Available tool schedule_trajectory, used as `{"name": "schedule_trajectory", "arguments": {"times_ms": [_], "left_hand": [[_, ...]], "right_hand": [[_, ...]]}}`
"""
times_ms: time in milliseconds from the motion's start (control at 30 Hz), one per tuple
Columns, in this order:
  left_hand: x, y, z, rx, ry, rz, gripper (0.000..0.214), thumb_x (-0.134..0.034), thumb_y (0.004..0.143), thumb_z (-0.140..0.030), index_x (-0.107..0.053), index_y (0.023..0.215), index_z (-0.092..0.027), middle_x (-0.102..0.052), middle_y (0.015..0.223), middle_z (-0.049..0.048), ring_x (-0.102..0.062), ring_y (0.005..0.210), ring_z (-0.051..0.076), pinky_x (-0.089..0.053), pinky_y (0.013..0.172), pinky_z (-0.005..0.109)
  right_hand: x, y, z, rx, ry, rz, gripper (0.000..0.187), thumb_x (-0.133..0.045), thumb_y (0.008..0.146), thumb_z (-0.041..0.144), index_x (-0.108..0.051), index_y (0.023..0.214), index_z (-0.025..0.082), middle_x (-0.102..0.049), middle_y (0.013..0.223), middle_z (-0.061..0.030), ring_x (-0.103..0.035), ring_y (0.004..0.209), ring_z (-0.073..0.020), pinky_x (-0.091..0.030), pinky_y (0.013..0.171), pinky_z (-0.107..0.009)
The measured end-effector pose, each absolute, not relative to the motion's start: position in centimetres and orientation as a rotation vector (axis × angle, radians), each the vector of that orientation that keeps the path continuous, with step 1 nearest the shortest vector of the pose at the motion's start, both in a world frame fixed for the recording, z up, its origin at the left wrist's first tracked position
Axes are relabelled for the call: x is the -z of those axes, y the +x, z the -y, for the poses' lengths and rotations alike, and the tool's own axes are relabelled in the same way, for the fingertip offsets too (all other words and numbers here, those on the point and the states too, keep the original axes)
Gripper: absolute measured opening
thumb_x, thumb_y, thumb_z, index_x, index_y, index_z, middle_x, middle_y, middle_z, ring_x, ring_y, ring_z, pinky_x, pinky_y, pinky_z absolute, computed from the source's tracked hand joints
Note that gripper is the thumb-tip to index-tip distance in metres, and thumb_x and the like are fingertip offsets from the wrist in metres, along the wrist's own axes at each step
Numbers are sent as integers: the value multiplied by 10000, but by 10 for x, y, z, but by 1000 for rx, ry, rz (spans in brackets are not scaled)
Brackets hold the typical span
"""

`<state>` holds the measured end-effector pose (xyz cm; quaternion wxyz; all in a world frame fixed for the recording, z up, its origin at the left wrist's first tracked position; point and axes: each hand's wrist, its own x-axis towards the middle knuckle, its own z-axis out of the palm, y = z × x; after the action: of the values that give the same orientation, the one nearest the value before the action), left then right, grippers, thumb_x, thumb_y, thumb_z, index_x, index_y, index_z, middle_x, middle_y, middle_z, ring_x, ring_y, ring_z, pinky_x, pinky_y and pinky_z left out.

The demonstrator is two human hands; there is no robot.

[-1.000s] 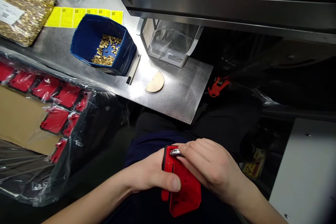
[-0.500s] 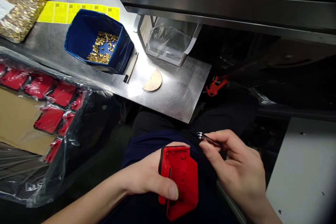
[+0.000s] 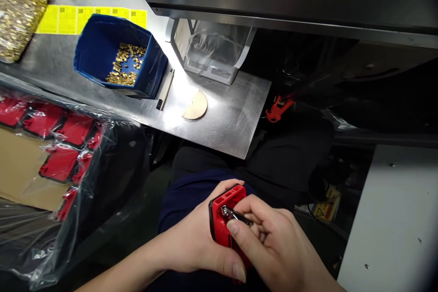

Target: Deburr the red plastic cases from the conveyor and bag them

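My left hand is closed around a red plastic housing with a black edge, held low over my lap. The thumb lies across its near side. In my right hand a small shiny metal nail clipper is pinched between thumb and fingers. Its head is at the upper inside edge of the housing; whether it touches the plastic I cannot tell. My right fingers cover much of the housing's interior.
On the metal bench are a blue bin of brass inserts, a marker, a half-round disc, yellow labels and a clear-fronted grey bin. At left, a plastic-lined box holds red parts. An orange tool lies beyond the bench.
My right hand has moved left with the nail clipper, from beside the housing to its upper inside edge. My left hand has tilted the housing, so its top edge now shows.
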<state>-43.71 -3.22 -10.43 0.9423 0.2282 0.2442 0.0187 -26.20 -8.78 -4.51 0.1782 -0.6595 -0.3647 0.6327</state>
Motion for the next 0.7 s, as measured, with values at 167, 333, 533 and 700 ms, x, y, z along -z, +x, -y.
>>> {"name": "schedule_trajectory", "arguments": {"times_ms": [167, 333, 533, 700], "left_hand": [[104, -437, 30, -34, 504, -507, 1060, -956, 641, -196, -284, 1452, -310, -707, 1032, 0, -686, 856, 182, -475, 894, 341], [99, -437, 32, -2, 431, -535, 1060, -938, 661, -170, -260, 1464, -307, -687, 1004, 3, -667, 812, 164, -493, 778, 294], [102, -437, 33, -78, 360, -510, 971, -940, 697, -315, -320, 1443, -290, -639, 1124, 42, -661, 942, 193, -489, 847, 322], [111, -443, 31, -78, 291, -520, 1007, -948, 685, -375, -337, 1480, -274, -613, 1220, 79, -632, 1070, 242, -466, 938, 384]], "right_hand": [[46, -263, 88, -1815, -1846, 1046, 106, -576, 933, 326, -650, 908, 254, -629, 600, 59, -513, 425, -106, -318, 419, -220], [50, -265, 87, -1777, -1807, 1062, 100, -568, 945, 293, -628, 878, 250, -678, 665, 54, -587, 501, -110, -369, 463, -209], [46, -256, 90, -1733, -1834, 1079, 154, -594, 967, 313, -628, 836, 239, -648, 659, 57, -558, 538, -102, -394, 519, -212], [75, -225, 71, -1379, -2044, 987, 255, -586, 979, 496, -626, 955, 246, -623, 725, 28, -561, 583, -131, -418, 516, -227]]}}
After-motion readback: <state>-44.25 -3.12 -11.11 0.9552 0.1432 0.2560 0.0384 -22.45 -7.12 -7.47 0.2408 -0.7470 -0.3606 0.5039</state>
